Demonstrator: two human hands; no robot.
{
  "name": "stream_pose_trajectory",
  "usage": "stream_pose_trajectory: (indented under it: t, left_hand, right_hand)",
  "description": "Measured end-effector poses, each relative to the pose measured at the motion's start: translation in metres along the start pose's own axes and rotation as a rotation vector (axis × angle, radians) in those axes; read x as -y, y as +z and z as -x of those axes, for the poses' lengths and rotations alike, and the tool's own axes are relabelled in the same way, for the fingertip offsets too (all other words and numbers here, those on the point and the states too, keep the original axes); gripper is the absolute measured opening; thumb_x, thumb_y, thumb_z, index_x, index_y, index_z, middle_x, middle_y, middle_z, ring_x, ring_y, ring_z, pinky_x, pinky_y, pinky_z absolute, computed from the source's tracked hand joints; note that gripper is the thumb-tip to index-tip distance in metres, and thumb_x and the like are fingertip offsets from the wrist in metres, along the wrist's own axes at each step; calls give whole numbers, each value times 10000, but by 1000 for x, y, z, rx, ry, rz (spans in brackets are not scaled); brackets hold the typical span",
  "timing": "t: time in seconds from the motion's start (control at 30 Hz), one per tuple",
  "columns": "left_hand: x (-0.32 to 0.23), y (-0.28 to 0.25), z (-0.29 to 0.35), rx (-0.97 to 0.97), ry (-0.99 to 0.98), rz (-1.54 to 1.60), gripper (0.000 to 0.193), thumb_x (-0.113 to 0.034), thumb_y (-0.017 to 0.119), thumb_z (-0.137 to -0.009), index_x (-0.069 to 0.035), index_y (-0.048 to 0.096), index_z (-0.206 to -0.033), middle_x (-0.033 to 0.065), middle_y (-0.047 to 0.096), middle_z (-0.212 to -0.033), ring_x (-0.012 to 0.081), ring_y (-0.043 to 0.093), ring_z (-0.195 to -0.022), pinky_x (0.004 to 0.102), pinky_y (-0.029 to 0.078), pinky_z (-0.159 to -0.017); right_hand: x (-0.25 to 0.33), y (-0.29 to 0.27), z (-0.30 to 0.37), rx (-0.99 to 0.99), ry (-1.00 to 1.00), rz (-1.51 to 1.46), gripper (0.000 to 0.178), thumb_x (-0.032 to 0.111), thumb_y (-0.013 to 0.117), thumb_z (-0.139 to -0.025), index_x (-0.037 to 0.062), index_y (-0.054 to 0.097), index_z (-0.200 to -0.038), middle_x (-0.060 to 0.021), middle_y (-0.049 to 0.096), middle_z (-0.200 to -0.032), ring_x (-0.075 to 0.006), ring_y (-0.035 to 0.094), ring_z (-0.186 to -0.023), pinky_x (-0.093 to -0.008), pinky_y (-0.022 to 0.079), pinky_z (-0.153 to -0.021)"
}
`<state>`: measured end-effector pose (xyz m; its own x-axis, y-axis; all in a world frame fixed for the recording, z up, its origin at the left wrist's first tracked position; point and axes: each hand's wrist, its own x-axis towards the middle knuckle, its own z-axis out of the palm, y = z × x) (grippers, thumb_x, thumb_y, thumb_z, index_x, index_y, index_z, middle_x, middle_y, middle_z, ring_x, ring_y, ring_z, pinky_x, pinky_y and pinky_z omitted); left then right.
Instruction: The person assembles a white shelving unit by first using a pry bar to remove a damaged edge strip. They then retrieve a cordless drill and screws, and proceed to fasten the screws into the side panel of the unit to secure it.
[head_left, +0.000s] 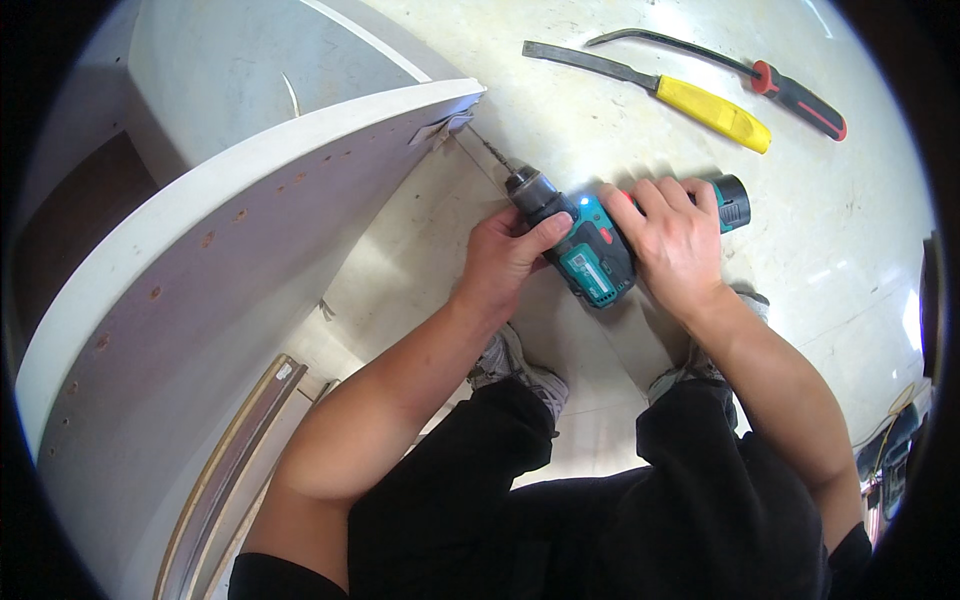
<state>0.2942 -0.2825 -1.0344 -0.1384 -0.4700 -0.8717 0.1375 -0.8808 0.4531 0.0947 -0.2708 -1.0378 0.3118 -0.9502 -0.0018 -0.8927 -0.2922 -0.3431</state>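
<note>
A teal and black cordless drill [590, 245] is held in both hands, its work light lit. My right hand [675, 235] wraps round the handle, with the black battery end sticking out past the fingers. My left hand [510, 255] grips the body just behind the chuck, thumb on top. From the chuck a long drill bit [488, 146] points up and left toward the corner of a white panel [300, 190]. Torn, peeling material [440, 130] hangs at that corner. Whether the bit's tip touches the panel I cannot tell.
A flat pry bar with a yellow handle [712, 112] and a bent one with a black and red handle [800, 100] lie on the pale floor beyond the drill. Wooden boards [240, 470] lean at lower left. My shoes [515, 370] stand below the drill.
</note>
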Motion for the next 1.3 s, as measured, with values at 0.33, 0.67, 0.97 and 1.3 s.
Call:
stream_pose_trajectory:
  t: [0.33,0.67,0.97,1.3]
  left_hand:
    - [-3,1,0,-1,-6,6,344,-215,744,-814,-18,624,-1069,44,635,-1000,139,625,-890,318,536,-815]
    - [-3,1,-3,-13,-18,30,356,-203,739,-815,-9,614,-1086,50,629,-1008,135,622,-889,312,533,-799]
    - [-7,4,-2,-46,-16,45,321,-171,721,-827,-4,613,-1078,52,626,-1014,139,620,-889,312,535,-801]
    - [-6,2,-3,-45,-7,50,321,-175,719,-831,-5,613,-1082,52,627,-1012,135,624,-876,308,545,-791]
  right_hand:
    - [-2,2,0,1,-15,-11,140,150,578,-725,190,550,-857,1,515,-742,-181,553,-744,-350,393,-728]
    - [-2,-2,-8,0,-13,-4,140,147,578,-728,188,552,-860,0,512,-726,-179,557,-734,-347,395,-719]
    - [-4,-4,-10,33,-30,9,128,145,580,-721,174,532,-836,6,517,-742,-171,559,-755,-344,385,-727]
    - [-4,-1,-10,20,-16,17,143,164,585,-716,178,527,-846,2,522,-748,-168,562,-761,-343,386,-721]
